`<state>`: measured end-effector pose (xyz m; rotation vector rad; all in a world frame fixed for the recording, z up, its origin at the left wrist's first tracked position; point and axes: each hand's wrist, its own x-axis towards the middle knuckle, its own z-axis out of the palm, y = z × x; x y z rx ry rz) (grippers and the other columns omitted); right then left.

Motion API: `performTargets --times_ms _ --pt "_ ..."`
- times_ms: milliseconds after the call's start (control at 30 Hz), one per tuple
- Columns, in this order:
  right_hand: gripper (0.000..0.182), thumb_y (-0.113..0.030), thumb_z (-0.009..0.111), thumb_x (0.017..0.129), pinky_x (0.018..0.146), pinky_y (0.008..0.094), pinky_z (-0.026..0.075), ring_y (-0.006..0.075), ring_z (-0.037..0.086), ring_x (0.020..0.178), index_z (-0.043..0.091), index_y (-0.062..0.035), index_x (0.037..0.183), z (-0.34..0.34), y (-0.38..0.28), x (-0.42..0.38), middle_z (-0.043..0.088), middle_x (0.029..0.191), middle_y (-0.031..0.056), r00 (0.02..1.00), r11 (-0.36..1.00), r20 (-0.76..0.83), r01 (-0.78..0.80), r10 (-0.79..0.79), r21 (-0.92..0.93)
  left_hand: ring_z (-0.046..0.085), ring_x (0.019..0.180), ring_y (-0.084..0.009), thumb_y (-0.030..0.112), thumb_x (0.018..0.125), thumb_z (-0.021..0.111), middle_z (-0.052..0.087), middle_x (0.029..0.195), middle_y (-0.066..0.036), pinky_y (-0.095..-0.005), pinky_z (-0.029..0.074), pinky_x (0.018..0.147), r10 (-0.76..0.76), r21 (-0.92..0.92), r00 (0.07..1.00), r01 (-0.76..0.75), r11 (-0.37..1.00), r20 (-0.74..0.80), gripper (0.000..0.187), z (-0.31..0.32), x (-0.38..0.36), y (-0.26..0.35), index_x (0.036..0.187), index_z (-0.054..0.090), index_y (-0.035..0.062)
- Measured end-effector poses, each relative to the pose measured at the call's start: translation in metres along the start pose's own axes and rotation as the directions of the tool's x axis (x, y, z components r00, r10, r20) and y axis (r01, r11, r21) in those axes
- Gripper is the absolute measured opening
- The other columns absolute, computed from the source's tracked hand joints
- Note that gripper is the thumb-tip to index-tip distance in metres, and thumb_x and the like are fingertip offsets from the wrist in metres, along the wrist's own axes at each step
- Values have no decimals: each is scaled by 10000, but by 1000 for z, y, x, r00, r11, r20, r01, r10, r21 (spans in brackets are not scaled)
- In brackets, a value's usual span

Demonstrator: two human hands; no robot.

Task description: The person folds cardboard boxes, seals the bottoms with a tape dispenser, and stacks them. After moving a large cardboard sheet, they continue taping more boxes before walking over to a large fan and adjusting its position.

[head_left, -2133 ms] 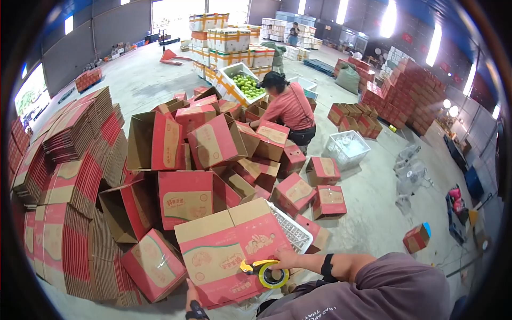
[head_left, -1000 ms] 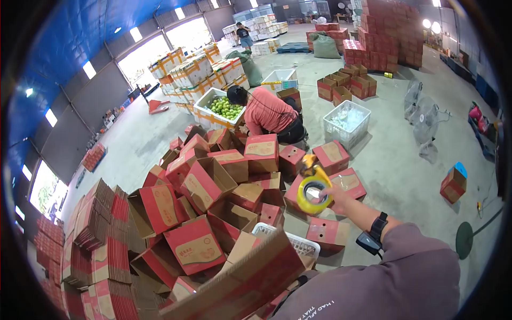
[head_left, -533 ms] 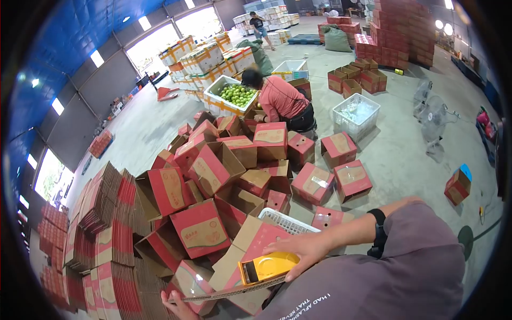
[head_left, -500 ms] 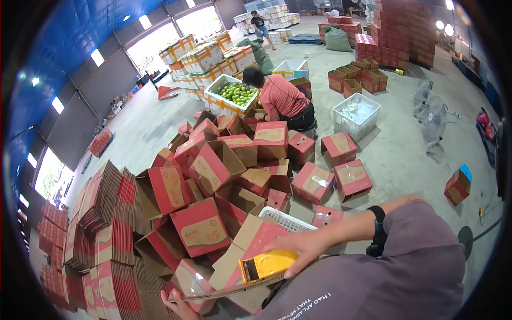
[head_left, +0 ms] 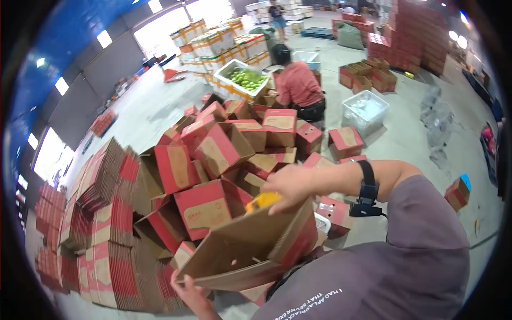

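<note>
My right hand is closed around a yellow tape dispenser, partly hidden by the fingers and blurred. It is at the far upper edge of a half-opened red and brown cardboard box. The box's flaps spread open, and its brown inside faces up towards me. At the box's near left corner, my left hand grips the cardboard edge between thumb and fingers. Just beyond lies a heap of opened red and brown boxes, tilted at many angles.
Stacks of flat folded cartons stand on the left. A person in a pink top crouches beyond the heap, beside a white crate of green fruit. A white bin and fans are to the right.
The flat carton has been spread open into a box shape. My right hand with the tape dispenser has lifted and moved away from me; my left hand still holds the carton's edge.
</note>
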<state>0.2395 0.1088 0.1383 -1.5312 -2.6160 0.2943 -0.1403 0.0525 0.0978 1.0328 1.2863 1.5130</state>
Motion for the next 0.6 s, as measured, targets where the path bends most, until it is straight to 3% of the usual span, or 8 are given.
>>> performTargets --times_ms 67,167,200,267,300,400,533,600 --pt "679 -616 604 748 764 412 493 328 614 920 563 -83 1167 -17 21 22 618 1011 152 995 994 12 -96 96 47 557 1035 -200 199 930 486 556 1136 -132 -347 469 895 157 197 933 -229 953 325 335 -8 -15 3 1184 472 -20" --pt "730 -626 615 734 828 418 466 345 588 999 554 -64 1196 -22 19 60 615 1074 163 996 989 80 18 -30 144 529 1097 -235 186 930 504 562 1164 -172 -354 462 899 -159 52 815 156 986 558 365 -18 -19 19 1178 511 -82" --pt "737 -628 617 733 849 419 458 350 578 1017 550 -60 1199 -12 10 72 608 1092 169 992 983 80 87 -100 162 537 1090 -265 132 853 602 565 1151 -168 -377 467 893 342 200 655 -608 769 674 378 12 11 16 1186 531 -31" --pt "759 -617 626 738 908 414 432 358 553 1075 516 -63 1243 -3 -14 93 586 1145 196 978 959 162 82 -129 271 546 1062 -333 134 708 700 575 1138 -141 -413 461 891 442 123 307 -909 398 843 398 47 33 38 1086 607 49" --pt "775 -640 619 728 901 414 435 360 561 1060 525 -63 1237 1 -19 100 595 1125 200 977 943 112 140 -181 302 576 1011 -303 177 746 696 603 1084 -118 -395 478 867 422 -84 128 -889 450 898 309 66 32 31 1020 627 54" --pt "738 -599 601 780 923 411 428 337 573 1070 500 -54 1268 8 -7 98 599 1142 173 972 901 70 181 -226 395 597 1004 -252 314 874 601 635 1049 -87 -349 491 848 177 -97 0 -834 542 984 316 95 8 -3 1071 619 68" --pt "530 -411 522 911 965 375 435 231 570 1101 480 -24 1271 14 56 73 585 1176 130 988 369 -140 107 64 923 537 1104 -282 360 932 508 596 1137 -129 -401 446 930 -280 88 -163 -703 706 946 391 111 -4 -81 1142 574 38" --pt "571 -435 527 900 992 357 425 224 562 1129 447 -33 1299 19 77 63 567 1209 157 976 248 -193 162 105 955 430 1247 -287 402 931 491 467 1321 -159 -382 398 1005 2 -91 -130 -681 727 991 515 112 -1 -79 1323 433 72"
